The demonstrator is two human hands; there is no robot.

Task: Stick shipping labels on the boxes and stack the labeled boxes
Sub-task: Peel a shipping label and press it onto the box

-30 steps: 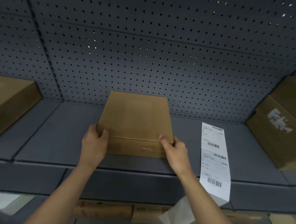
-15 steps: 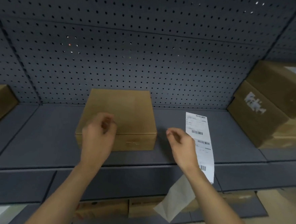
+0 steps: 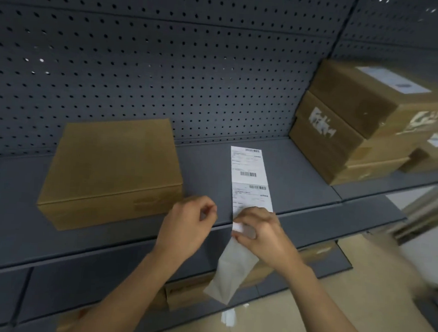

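Observation:
A plain brown cardboard box (image 3: 114, 163) lies flat on the grey shelf (image 3: 307, 182), left of centre, with no label on its top. To its right a white strip of shipping labels (image 3: 249, 168) with barcodes lies on the shelf, and its backing tail (image 3: 231, 273) hangs over the front edge. My right hand (image 3: 264, 236) pinches the strip at the shelf edge. My left hand (image 3: 185, 231) hovers just left of it, near the box's front right corner, fingers loosely curled and holding nothing.
A stack of three brown boxes (image 3: 344, 138) stands at the right end of the shelf, the top one bearing a white label (image 3: 392, 79). Another labeled box (image 3: 436, 152) sits behind it. A perforated back panel (image 3: 194, 60) closes the shelf. More boxes (image 3: 185, 293) sit on the lower shelf.
Both hands have let go of the plain box and moved right. My right hand has taken hold of the label strip, and the view has swung right toward the stack.

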